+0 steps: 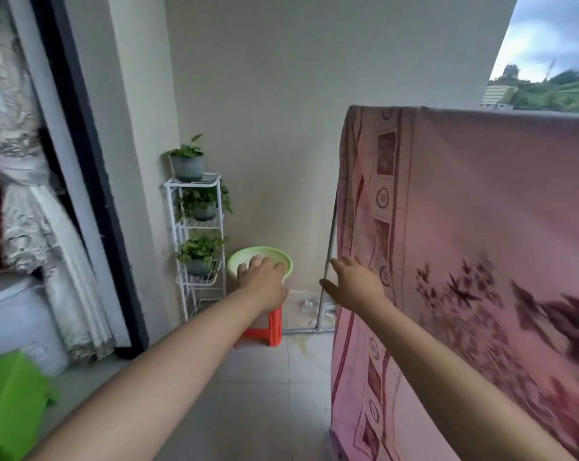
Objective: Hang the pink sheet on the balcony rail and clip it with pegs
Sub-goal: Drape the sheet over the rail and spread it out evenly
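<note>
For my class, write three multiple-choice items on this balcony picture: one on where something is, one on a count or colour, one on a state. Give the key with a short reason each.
1. Where is the green basin?
A. On the orange stool
B. On top of the white plant rack
C. On the floor by the door

2. How many potted plants does the rack hold?
A. One
B. Three
C. Five

3. What state is the pink sheet in?
A. Folded in the basin
B. Draped over the rail
C. Bundled in both hands

Key:
1 A, the basin sits on the stool in the corner, partly behind the left hand.
2 B, one pot stands on each of three shelves.
3 B, it hangs spread out from the top; the right hand is open beside its edge.
</note>
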`<control>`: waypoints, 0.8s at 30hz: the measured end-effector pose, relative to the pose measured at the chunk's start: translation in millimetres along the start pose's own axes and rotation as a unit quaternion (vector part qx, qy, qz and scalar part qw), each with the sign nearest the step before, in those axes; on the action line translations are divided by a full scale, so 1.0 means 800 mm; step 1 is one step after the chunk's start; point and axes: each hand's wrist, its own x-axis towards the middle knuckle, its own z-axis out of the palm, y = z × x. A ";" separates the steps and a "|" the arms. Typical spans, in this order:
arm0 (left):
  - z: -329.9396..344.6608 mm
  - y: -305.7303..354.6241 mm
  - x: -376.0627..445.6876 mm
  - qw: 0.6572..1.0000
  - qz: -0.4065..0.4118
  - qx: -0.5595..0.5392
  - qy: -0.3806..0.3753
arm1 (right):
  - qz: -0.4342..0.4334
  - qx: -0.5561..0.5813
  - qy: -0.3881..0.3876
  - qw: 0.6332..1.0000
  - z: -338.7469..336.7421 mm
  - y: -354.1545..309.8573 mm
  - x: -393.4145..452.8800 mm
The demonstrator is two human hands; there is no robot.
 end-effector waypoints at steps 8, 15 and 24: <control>0.016 -0.034 0.323 0.996 0.077 -0.044 -0.004 | 0.082 0.020 0.023 0.996 0.009 0.070 0.260; 0.016 -0.006 0.613 0.984 0.117 -0.135 0.002 | 0.130 0.062 0.124 0.982 0.022 0.173 0.491; 0.019 0.015 0.892 0.943 0.179 -0.276 -0.040 | 0.195 0.057 0.125 0.971 0.054 0.237 0.709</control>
